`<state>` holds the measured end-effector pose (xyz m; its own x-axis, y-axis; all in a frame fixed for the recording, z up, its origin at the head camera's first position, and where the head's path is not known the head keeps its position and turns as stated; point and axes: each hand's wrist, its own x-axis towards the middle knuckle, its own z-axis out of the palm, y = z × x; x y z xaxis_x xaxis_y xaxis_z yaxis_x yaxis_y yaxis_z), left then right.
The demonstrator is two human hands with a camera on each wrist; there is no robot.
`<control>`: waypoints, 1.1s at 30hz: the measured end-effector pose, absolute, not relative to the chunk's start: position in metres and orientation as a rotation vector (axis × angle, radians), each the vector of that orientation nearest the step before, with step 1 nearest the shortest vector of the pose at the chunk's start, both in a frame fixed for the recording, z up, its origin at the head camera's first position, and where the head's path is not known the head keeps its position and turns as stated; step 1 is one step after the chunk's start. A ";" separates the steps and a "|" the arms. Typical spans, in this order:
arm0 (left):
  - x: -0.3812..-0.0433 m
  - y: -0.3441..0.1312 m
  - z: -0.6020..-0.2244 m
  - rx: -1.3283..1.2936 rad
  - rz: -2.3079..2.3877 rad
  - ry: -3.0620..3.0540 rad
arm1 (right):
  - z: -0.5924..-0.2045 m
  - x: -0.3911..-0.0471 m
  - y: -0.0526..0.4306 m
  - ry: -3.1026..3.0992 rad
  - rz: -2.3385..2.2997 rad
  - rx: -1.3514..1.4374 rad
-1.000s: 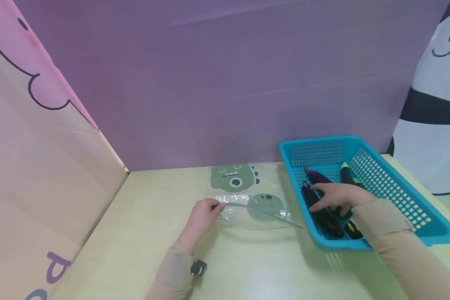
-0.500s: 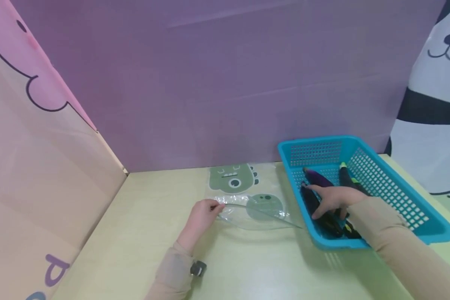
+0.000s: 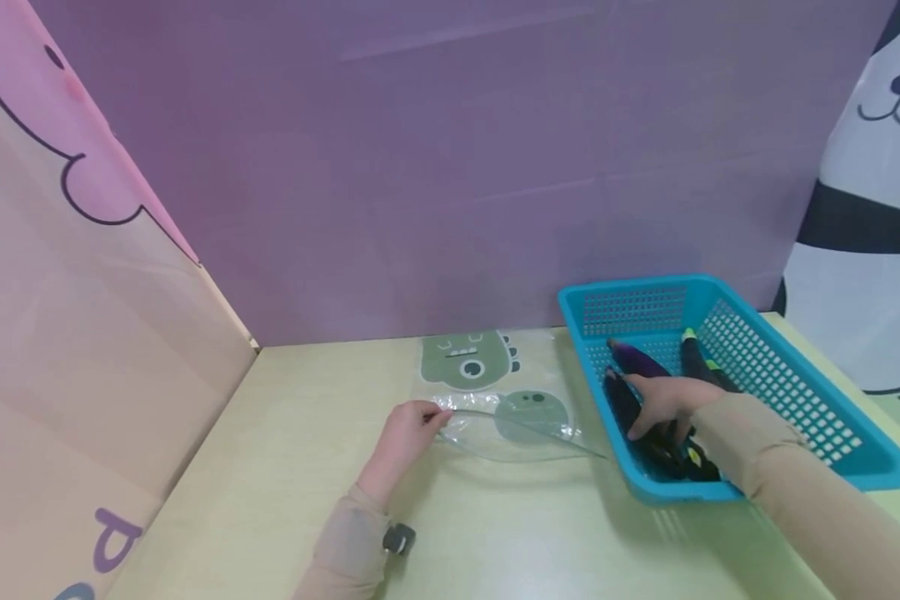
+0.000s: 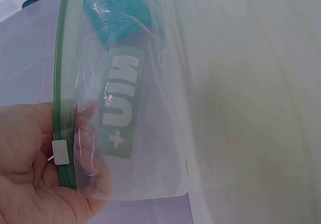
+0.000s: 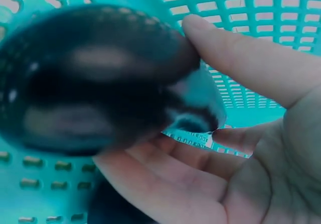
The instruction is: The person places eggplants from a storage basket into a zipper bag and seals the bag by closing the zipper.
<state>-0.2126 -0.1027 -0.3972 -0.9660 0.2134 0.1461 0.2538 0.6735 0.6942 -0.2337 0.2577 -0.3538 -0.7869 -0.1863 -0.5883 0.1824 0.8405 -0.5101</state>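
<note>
l hand (image 3: 405,437) pinches green-edged clear bag (image 3: 495,398) at its mouth's l end, bag on surface (image 3: 307,433), mouth gaping. r hand (image 3: 667,404) in blue basket (image 3: 671,492) just r of bag, fingers curled rnd dark eggplant (image 5: 90,83); purple eggplant (image 3: 636,359) beyond, dark veg (image 3: 693,357) nr r wall.

1. In the left wrist view, a green label (image 4: 123,103) on the clear bag (image 4: 150,181) carries bold white characters: "N", "I", "U" and a plus sign, running from its 1 o'clock end to its 7 o'clock end, all turned on their sides.
2. In the head view, towards 8 o'clock, a tilted purple letter (image 3: 120,524) stands on the beige wall (image 3: 82,375); whether "p" or "d", I cannot tell.
3. At that letter's 7 o'clock, a blue-grey character (image 3: 75,588) is cut off, unreadable.
</note>
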 end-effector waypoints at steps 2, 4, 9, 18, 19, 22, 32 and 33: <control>-0.212 -0.103 -0.397 -0.391 -1.185 -2.829 | -0.355 -0.234 0.257 2.365 -0.728 0.016; -0.212 -0.103 -0.398 -0.382 -1.189 -2.838 | -0.355 -0.234 0.257 2.368 -0.715 0.030; -0.212 -0.103 -0.398 -0.366 -1.190 -2.853 | -0.355 -0.232 0.259 2.392 -0.681 0.011; -0.213 -0.103 -0.399 -0.360 -1.211 -2.852 | -0.357 -0.232 0.261 2.354 -0.710 0.052; -0.214 -0.103 -0.399 -0.357 -1.216 -2.853 | -0.357 -0.232 0.261 2.346 -0.715 0.062; -0.214 -0.103 -0.399 -0.356 -1.227 -2.855 | -0.357 -0.232 0.260 2.336 -0.722 0.071; -0.212 -0.104 -0.398 -0.385 -1.204 -2.837 | -0.354 -0.231 0.262 2.372 -0.673 0.017; -0.212 -0.104 -0.398 -0.383 -1.203 -2.837 | -0.354 -0.231 0.262 2.379 -0.669 0.007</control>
<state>-0.2122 -0.1035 -0.3982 -0.9690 0.2109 0.1289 0.2393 0.6697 0.7031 -0.2313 0.2621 -0.3541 -0.7837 -0.1631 -0.5993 0.1732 0.8693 -0.4630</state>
